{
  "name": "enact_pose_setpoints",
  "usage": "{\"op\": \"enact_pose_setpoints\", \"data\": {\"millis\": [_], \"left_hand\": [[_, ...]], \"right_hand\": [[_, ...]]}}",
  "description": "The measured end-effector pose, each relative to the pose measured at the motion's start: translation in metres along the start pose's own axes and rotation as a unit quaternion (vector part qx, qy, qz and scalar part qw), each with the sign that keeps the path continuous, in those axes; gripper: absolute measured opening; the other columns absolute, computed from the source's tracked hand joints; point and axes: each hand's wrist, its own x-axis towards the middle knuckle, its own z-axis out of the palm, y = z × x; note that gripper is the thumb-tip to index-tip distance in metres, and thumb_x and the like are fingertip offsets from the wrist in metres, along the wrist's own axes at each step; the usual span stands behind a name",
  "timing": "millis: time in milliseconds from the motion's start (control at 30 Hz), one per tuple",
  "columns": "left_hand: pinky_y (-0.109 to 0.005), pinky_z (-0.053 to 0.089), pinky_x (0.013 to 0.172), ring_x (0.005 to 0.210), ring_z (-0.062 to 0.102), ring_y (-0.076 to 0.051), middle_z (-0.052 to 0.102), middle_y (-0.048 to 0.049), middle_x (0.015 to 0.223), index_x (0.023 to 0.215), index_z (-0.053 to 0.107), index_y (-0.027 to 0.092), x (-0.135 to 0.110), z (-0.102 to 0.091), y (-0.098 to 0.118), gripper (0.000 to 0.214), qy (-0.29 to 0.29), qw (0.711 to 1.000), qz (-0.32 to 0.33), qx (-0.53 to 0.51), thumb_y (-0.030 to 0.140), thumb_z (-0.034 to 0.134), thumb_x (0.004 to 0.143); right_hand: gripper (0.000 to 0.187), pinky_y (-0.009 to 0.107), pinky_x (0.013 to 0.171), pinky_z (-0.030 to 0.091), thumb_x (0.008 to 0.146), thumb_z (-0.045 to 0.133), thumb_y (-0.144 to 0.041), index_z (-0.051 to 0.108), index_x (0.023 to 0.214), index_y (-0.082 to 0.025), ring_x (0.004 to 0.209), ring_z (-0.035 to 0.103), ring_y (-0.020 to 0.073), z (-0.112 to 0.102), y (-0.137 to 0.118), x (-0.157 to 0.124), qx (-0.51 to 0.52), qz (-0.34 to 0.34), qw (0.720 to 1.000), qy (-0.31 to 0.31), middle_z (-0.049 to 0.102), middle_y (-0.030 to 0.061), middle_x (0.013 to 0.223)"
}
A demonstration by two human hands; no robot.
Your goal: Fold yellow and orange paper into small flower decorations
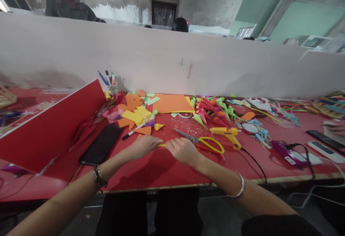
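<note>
My left hand [144,145] and my right hand [182,149] meet over the red table [161,171], fingers closed on a small yellow paper piece [162,145] held between them. Yellow-handled scissors [206,142] lie just right of my right hand. A yellow glue gun [228,134] rests beyond them, its black cord running off the table's front edge. A black marker [132,132] lies just beyond my left hand.
A black phone [101,144] lies left of my left hand, beside a tilted red board [51,128]. Orange and yellow paper scraps [137,114], an orange sheet [172,103] and rolled paper cones [212,112] crowd the back. A pen cup [111,87] stands by the pale partition. A person is behind it.
</note>
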Motion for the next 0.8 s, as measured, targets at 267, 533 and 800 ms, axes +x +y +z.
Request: {"op": "enact_pose_setpoints", "data": {"millis": [267, 533, 800], "left_hand": [[-0.023, 0.022, 0.045, 0.045, 0.044, -0.011, 0.051, -0.0013, 0.052, 0.064, 0.052, 0.013, -0.005, 0.007, 0.001, 0.04, 0.024, 0.997, -0.01, 0.078, 0.029, 0.028, 0.092], [-0.027, 0.026, 0.052, 0.047, 0.042, -0.01, 0.051, 0.0005, 0.052, 0.065, 0.05, 0.015, -0.008, 0.006, -0.003, 0.039, 0.185, 0.942, 0.144, 0.239, 0.026, 0.025, 0.093], [-0.029, 0.026, 0.057, 0.054, 0.041, -0.012, 0.05, 0.0009, 0.057, 0.069, 0.047, 0.016, -0.006, -0.011, -0.006, 0.034, 0.195, 0.922, 0.224, 0.247, 0.032, 0.028, 0.092]], "right_hand": [[0.032, 0.024, 0.05, 0.027, 0.091, 0.031, -0.036, 0.055, 0.083, -0.017, 0.059, 0.057, 0.0144, -0.007, -0.002, 0.003, 0.093, 0.089, 0.988, -0.08, 0.063, 0.0051, 0.069], [0.04, 0.019, 0.05, 0.028, 0.088, 0.033, -0.04, 0.046, 0.061, -0.015, 0.051, 0.041, 0.007, -0.007, 0.0, 0.005, 0.546, 0.144, 0.819, -0.098, 0.045, -0.0029, 0.054], [0.037, 0.019, 0.038, 0.01, 0.083, 0.041, -0.049, 0.039, 0.063, -0.018, 0.036, 0.011, 0.0036, -0.013, -0.006, 0.004, 0.809, 0.18, 0.528, -0.186, 0.021, -0.0121, 0.038]]}}
